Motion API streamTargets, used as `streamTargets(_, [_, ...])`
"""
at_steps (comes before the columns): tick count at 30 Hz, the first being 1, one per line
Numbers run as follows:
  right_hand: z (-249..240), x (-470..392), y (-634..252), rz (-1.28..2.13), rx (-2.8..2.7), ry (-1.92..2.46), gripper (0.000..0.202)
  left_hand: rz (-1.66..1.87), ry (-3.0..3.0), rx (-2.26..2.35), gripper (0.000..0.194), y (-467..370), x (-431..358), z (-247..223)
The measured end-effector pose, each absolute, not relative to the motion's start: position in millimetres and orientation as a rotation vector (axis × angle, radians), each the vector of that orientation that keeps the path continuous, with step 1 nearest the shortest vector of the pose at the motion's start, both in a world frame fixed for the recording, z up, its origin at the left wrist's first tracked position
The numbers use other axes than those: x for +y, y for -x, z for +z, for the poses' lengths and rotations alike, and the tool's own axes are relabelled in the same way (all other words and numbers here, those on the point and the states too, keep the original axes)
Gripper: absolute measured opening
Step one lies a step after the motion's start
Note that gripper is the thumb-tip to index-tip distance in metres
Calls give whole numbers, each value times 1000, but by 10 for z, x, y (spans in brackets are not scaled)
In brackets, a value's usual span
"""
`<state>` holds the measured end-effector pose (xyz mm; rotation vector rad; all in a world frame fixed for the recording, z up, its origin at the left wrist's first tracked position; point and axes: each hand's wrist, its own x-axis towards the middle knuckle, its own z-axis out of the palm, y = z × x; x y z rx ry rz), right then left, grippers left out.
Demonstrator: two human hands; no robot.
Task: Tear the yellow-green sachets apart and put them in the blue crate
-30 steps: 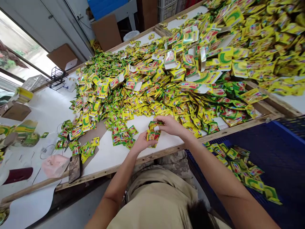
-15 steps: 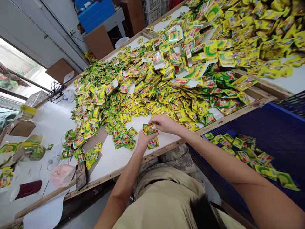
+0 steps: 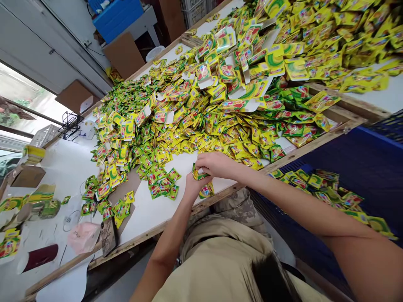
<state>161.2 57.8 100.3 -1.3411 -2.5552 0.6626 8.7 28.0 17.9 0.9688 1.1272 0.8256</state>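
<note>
A small yellow-and-green printed packet (image 3: 206, 191) was held over the white, wood-edged counter (image 3: 151, 214).
The left hand (image 3: 192, 185) had its fingers closed around it, probably to keep it steady; the right hand (image 3: 214, 163) bent its fingers at the top, their hold hidden. Its lower face showed red print.
</note>
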Motion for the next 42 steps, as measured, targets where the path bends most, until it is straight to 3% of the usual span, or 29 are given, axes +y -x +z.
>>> streamTargets(8, [985, 636, -1637, 950, -2618, 1277, 31, 841, -1066, 1128, 27, -62, 271, 146])
streamTargets(13, [1004, 657, -1772, 736, -2425, 1311, 27, 751, -1017, 1079, 33, -78, 228, 238])
streamTargets(23, [1164, 455, -1496, 461, -2850, 1373, 22, 798, -1091, 1173, 32, -131, 211, 252])
streamTargets(28, [1161, 568, -1535, 666, -2873, 1322, 30, 758, -1127, 1110, 32, -135, 213, 258])
streamTargets(35, [947, 683, -1742, 1519, -2576, 1231, 42, 695, -1145, 998, 35, -90, 222, 234])
streamTargets(42, [1008, 687, -1735, 1177, -2678, 1347, 35, 646, -996, 1005, 39, -58, 222, 189])
